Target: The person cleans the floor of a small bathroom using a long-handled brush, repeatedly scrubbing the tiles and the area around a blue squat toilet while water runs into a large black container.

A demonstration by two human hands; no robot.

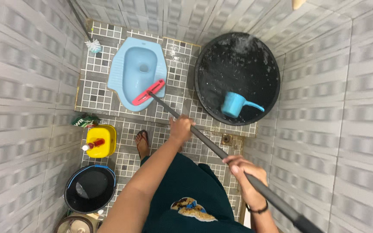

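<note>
A long dark broom handle (208, 142) runs from the lower right up to a red brush head (148, 92) lying on the rim of the light blue squat toilet (137, 71). My left hand (181, 128) grips the handle higher up, nearer the brush. My right hand (244, 172), with a dark band at the wrist, grips it lower down. My foot in a sandal (142, 143) stands on the mosaic floor just below the toilet step.
A big black water tub (237, 77) with a blue dipper (235, 104) floating in it fills the right. On the left are a yellow container with a red bottle (101, 141), a green packet (85, 121), a black bucket (90, 188) and a toilet brush (94, 45). Tiled walls close in on all sides.
</note>
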